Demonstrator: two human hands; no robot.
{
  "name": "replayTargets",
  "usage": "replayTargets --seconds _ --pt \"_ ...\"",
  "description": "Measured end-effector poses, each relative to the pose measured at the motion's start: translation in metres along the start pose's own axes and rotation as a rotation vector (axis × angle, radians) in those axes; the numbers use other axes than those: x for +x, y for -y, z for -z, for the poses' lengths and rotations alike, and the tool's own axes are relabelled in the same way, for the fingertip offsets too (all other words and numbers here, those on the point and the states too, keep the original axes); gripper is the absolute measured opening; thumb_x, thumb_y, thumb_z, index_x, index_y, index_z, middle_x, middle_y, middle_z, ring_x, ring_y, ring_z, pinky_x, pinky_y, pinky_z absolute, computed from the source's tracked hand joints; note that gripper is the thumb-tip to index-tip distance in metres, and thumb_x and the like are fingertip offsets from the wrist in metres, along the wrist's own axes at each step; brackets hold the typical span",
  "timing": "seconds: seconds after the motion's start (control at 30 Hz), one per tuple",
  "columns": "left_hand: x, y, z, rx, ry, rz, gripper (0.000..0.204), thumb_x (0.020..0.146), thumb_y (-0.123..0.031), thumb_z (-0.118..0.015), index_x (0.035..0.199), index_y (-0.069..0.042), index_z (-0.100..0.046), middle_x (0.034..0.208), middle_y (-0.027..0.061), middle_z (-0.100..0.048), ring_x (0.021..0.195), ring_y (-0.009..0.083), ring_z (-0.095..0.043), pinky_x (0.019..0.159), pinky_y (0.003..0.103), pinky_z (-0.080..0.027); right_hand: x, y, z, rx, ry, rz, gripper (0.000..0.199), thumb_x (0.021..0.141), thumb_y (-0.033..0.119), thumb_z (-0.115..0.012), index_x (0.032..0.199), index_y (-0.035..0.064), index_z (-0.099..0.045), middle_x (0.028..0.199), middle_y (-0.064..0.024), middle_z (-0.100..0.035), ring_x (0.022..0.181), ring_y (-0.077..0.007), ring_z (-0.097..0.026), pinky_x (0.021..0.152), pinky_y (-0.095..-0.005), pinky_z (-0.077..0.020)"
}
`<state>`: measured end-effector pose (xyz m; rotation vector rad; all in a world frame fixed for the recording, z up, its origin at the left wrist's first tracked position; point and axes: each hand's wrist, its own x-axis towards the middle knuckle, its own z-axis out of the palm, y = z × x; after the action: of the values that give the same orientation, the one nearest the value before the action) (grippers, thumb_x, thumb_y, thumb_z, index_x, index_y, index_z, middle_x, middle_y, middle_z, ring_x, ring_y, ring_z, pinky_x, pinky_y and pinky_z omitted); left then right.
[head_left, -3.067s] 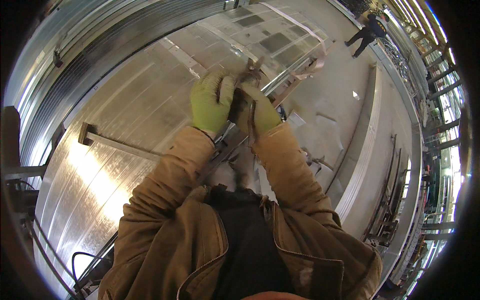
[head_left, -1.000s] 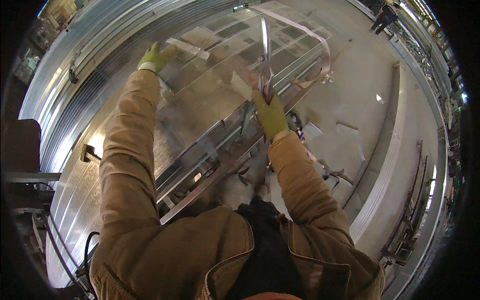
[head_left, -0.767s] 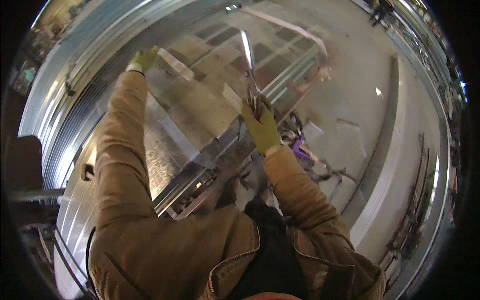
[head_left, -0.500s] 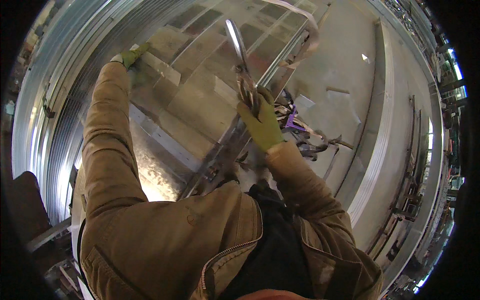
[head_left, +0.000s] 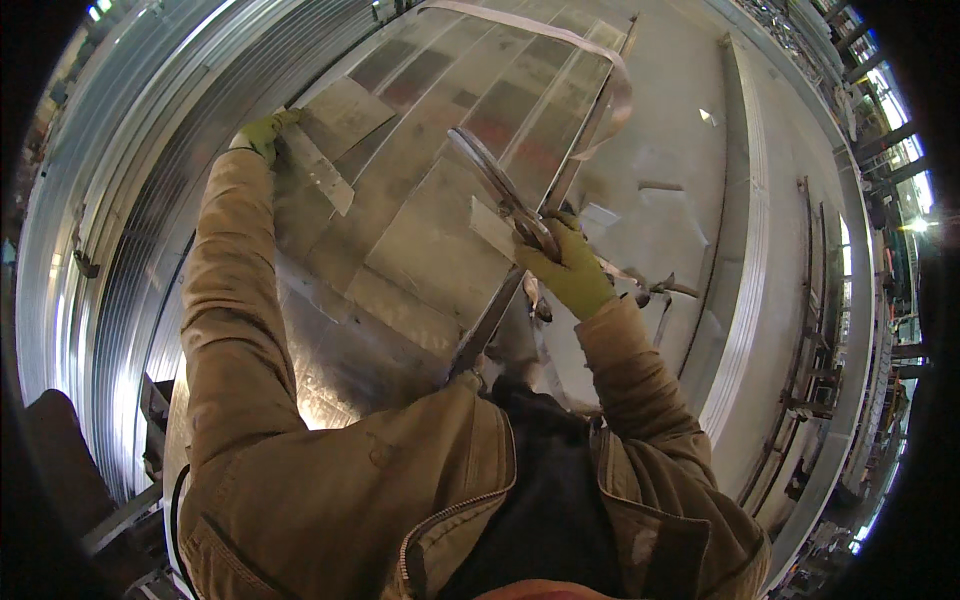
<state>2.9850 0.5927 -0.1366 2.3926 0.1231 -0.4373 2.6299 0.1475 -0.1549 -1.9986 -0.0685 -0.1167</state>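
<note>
My left hand (head_left: 262, 136), in a yellow-green glove, is stretched far out to the left. Its fingers are closed at the near end of a narrow flat metal strip (head_left: 320, 172), which slants over the sheet-metal pieces. In the same kind of glove, my right hand (head_left: 568, 268) is wrapped around the lower end of a long metal clamp-like tool (head_left: 495, 180). That tool leans up and to the left above the metal pieces; its exact kind is unclear. A larger flat metal plate (head_left: 345, 112) lies beside the left hand.
Long ribbed metal profiles (head_left: 150, 210) are stacked at the left. A pale strap (head_left: 530, 22) loops across the far side and down a dark rail (head_left: 590, 125). To the right, a long metal beam (head_left: 757, 220) runs along the grey floor (head_left: 650, 150).
The tool in my right hand has tipped down and left, and that hand has moved slightly right and nearer. The straps and purple piece beside it have gone from sight. My view has shifted.
</note>
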Motion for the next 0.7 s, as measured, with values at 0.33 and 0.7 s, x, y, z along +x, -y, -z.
replayTargets --seconds 0.33,0.7 --pt "0.102 0.064 -0.01 -1.319 -0.11 0.048 0.038 0.101 -0.03 -0.069 0.129 -0.005 -0.068 0.125 0.0128 -0.072 0.112 0.026 -0.066 0.101 0.041 -0.052 0.012 0.008 0.043 0.493 0.223 -0.542 0.038 0.091 0.014 -0.082 0.125 0.0026 -0.07 0.109 -0.0032 -0.071 0.094 -0.0144 -0.066 0.078 -0.0291 -0.0525" --pt "0.103 0.093 0.054 -1.104 -0.268 0.07 0.051 0.104 -0.045 -0.059 0.136 -0.006 -0.069 0.138 0.0126 -0.068 0.124 0.0292 -0.063 0.102 0.046 -0.05 -0.165 -0.09 0.197 0.358 -0.806 -0.59 0.013 0.094 0.012 -0.078 0.105 0.0061 -0.073 0.079 0.0007 -0.065 0.061 -0.0113 -0.057 0.053 -0.0279 -0.0421"
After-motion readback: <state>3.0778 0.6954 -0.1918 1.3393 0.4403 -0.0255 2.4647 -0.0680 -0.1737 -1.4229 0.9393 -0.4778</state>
